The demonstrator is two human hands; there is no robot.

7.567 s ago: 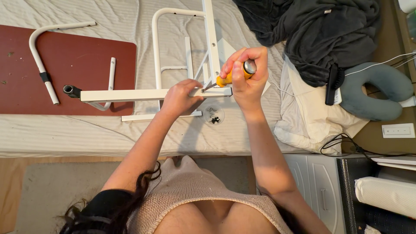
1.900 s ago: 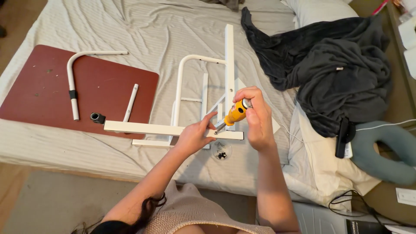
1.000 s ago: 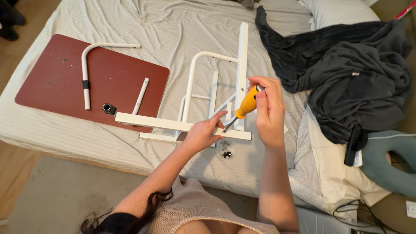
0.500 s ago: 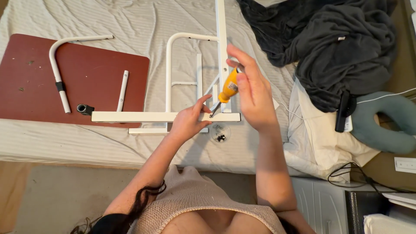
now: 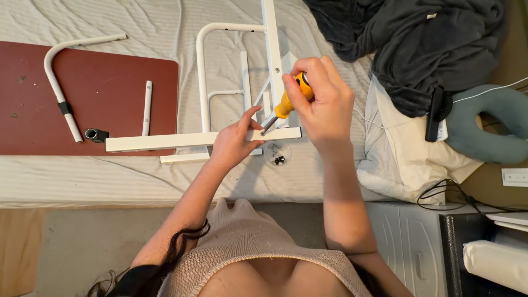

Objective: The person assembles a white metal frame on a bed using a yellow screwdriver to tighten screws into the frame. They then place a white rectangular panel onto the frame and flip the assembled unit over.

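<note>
**A:** Head view, the only one. Your right hand [image 5: 324,102] is clamped round the yellow-handled screwdriver [image 5: 286,102], whose tip angles down toward seven o'clock onto the end of the long white metal crossbar [image 5: 201,140]. Your left hand [image 5: 234,143] is closed over that bar just beside the tip, thumb raised toward one o'clock.

**B:** Where does the bar lie?

**A:** Flat on the striped bedsheet [image 5: 99,181], across the foot of the white tubular frame [image 5: 231,60], which runs away toward twelve o'clock. The small dark screws [image 5: 279,160] sit just below the joint, at six o'clock from the tip.

**B:** So which step are you in?

**A:** By my reading, driving a screw to fasten bar to frame. Next you'd want the tip seated square and the bar pinned hard so it can't twist.

**B:** And around you?

**A:** At nine o'clock, a reddish-brown board [image 5: 104,71] carrying a bent white tube [image 5: 58,88]; at two o'clock, a dark grey blanket [image 5: 423,44].
</note>
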